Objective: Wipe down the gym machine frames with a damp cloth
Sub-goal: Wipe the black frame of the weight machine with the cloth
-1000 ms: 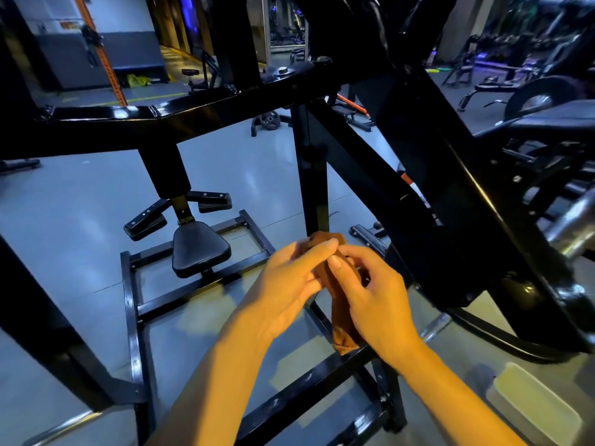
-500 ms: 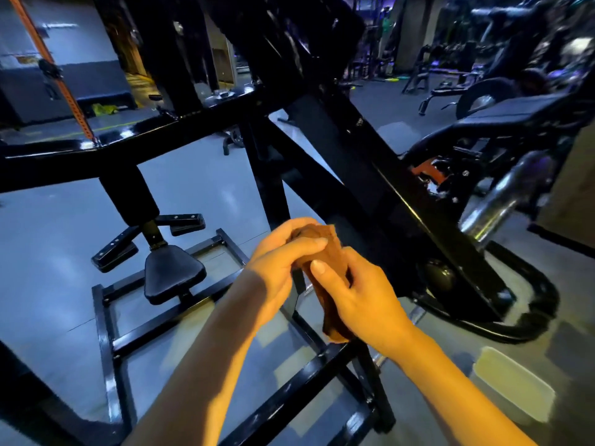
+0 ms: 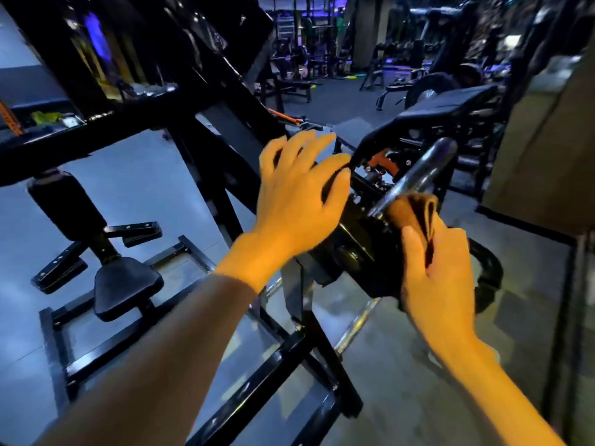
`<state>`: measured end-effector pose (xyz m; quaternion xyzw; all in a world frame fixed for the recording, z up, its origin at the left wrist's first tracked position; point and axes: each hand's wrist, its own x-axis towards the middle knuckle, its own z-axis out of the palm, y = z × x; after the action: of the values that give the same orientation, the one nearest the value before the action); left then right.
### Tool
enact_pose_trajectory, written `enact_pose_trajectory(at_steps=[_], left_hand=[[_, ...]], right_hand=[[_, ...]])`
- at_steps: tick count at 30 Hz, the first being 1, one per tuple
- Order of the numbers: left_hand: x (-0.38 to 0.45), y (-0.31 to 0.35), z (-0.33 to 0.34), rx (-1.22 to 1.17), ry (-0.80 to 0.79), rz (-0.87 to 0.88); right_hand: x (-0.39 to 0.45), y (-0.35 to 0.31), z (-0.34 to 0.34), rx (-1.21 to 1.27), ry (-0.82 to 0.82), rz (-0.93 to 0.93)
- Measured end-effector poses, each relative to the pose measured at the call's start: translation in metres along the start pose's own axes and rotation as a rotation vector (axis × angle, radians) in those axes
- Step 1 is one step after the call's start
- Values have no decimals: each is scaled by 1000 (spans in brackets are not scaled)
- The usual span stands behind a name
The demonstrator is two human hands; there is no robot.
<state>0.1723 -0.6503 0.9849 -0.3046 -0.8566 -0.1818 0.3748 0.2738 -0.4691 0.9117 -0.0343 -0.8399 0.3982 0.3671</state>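
Observation:
A black gym machine frame [image 3: 225,130] slants across the head view from top left to centre. My right hand [image 3: 434,278] grips a brown cloth [image 3: 409,209] and holds it against the base of a chrome weight peg [image 3: 418,173] on the frame's black end block [image 3: 360,239]. My left hand [image 3: 296,194] hovers over the slanted beam with its fingers spread; whether it touches the beam I cannot tell. Motion blur softens both hands.
A small black padded seat [image 3: 125,284] and footrests [image 3: 96,249] stand on the low black base frame [image 3: 167,329] at the left. A padded bench [image 3: 450,101] and more machines fill the far right. A tan box-like object [image 3: 544,156] stands at the right edge.
My hands have separated. The left hand let go of the cloth and rose over the beam; the right hand carried the cloth right to the chrome peg. The view swung right.

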Motion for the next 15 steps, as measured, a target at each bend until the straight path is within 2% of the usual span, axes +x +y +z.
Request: enact_pose_trajectory(at_steps=[2,4,8,11,13,15], left_hand=[[22,-14,11,109,-115,42],[36,-35,18,158,-185,1],[44,-52,27,264,-72,45],[41,-46,34,197,51,-2],[43,-47,38,148,98,-19],[43,-47,38,128,117,-25]], right_hand=[[3,14,-5,-28,-28,-23],[0,22,-5,-115,-43,-69],[-1,12,16,-208,0,-94],[1,0,34,-246,27,-237],[-7,14,28,-236,-20,-351],[-15,36,12,-195,-48,-359]])
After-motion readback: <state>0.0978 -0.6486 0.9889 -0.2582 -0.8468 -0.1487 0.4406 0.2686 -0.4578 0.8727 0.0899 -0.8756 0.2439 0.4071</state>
